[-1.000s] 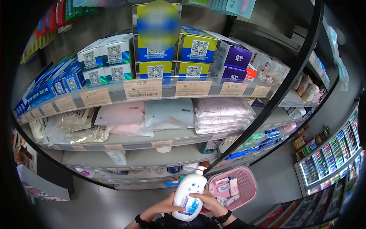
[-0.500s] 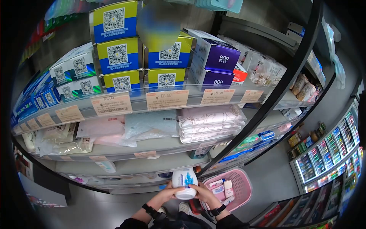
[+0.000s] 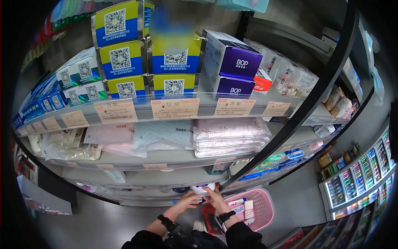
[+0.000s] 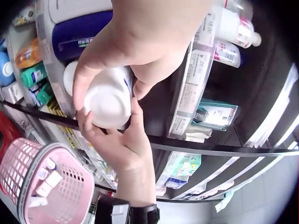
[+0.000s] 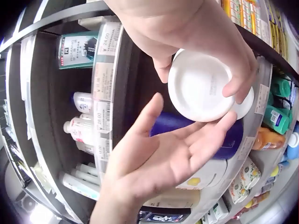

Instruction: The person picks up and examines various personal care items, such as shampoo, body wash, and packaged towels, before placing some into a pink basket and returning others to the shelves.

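Note:
A white pump bottle [image 3: 204, 189] is at the lower shelf, its round white base [image 5: 201, 88] turned toward me and its pump hidden. My right hand [image 3: 214, 196] grips the base end, thumb and fingers curled round its side. My left hand [image 3: 188, 201] has its fingers spread at the other side. In the right wrist view that left hand [image 5: 163, 158] shows an open palm, thumb apart and fingertips right at the base's edge. A navy blue container [image 5: 229, 140] lies beside the bottle, and another white round base [image 5: 245, 102] is close by.
A pink basket [image 3: 267, 207] with several small boxes stands on the floor at right. A black shelf post [image 3: 286, 118] slants up close to my right hand. Higher shelves hold folded packs [image 3: 230, 137] and boxes [image 3: 238, 62]. Price tags [image 5: 105, 74] line the shelf edge.
The bottle has gone from upright in front of me, held in both hands, forward and down to the lower shelf, base toward me. My left hand has loosened from it.

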`<state>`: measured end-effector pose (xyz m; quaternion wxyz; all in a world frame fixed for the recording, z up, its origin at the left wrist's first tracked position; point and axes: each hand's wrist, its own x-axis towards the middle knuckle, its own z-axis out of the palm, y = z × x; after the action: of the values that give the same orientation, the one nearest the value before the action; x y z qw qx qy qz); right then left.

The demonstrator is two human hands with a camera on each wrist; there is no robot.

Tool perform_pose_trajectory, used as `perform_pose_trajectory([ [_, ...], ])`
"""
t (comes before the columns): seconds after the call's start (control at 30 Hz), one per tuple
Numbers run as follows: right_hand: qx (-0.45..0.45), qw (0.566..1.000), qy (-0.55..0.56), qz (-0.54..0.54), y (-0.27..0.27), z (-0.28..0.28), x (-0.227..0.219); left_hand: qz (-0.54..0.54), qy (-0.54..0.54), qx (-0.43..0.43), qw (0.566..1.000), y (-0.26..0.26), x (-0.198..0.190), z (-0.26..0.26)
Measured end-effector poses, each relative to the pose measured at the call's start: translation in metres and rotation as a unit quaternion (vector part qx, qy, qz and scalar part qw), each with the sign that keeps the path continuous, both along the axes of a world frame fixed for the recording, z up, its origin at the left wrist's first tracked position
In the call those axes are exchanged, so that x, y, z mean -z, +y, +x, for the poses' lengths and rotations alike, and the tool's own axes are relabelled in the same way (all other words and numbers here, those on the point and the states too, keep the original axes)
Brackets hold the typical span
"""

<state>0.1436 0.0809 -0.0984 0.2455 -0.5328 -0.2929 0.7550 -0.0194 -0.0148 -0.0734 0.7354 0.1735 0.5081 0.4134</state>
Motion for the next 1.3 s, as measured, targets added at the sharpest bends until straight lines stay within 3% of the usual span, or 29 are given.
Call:
perform_pose_trajectory([
  [0.13,0.074,0.996,0.032,-0.026,0.028,-0.018,0.048,0.052,0.102,0.085,0.99,-0.045,-0.005,-0.034],
  [0.27,0.122,0.992,0.02,-0.01,0.035,-0.037,0.033,0.061,0.112,0.011,0.992,-0.109,-0.022,-0.064],
  [0.37,0.138,0.99,-0.033,-0.008,0.039,-0.046,0.023,0.052,0.108,-0.043,0.992,-0.154,-0.012,-0.077],
  [0.47,0.104,0.992,0.05,0.044,0.064,-0.045,0.071,-0.001,0.084,-0.102,0.991,-0.179,-0.013,-0.077],
  [0.53,0.148,0.986,0.066,0.05,0.068,-0.05,0.089,0.004,0.08,-0.112,0.99,-0.188,-0.023,-0.072],
  [0.63,0.102,0.988,0.11,0.035,0.074,-0.048,0.132,0.003,0.083,-0.124,0.989,-0.19,-0.026,-0.068],
  [0.73,0.077,0.992,0.06,0.085,0.074,-0.049,0.133,0.02,0.091,-0.132,0.987,-0.186,-0.022,-0.069],
  [0.9,0.007,0.975,-0.072,0.21,0.072,-0.053,0.127,0.074,0.113,-0.135,0.982,-0.161,-0.047,-0.064],
  [1.13,-0.086,0.892,-0.251,0.366,0.063,-0.058,0.105,0.076,0.153,-0.118,0.978,-0.134,-0.073,-0.049],
  [1.17,-0.083,0.893,-0.252,0.365,0.053,-0.051,0.085,0.077,0.157,-0.117,0.978,-0.132,-0.073,-0.047],
  [1.23,0.011,0.969,-0.132,0.206,0.023,-0.027,0.022,0.095,0.161,-0.136,0.973,-0.13,-0.069,-0.048],
  [1.27,0.015,0.97,-0.133,0.205,0.018,-0.013,0.014,0.114,0.167,-0.157,0.967,-0.129,-0.067,-0.049],
  [1.3,-0.062,0.98,-0.107,0.157,0.014,0.005,0.012,0.113,0.166,-0.153,0.968,-0.126,-0.064,-0.051],
])
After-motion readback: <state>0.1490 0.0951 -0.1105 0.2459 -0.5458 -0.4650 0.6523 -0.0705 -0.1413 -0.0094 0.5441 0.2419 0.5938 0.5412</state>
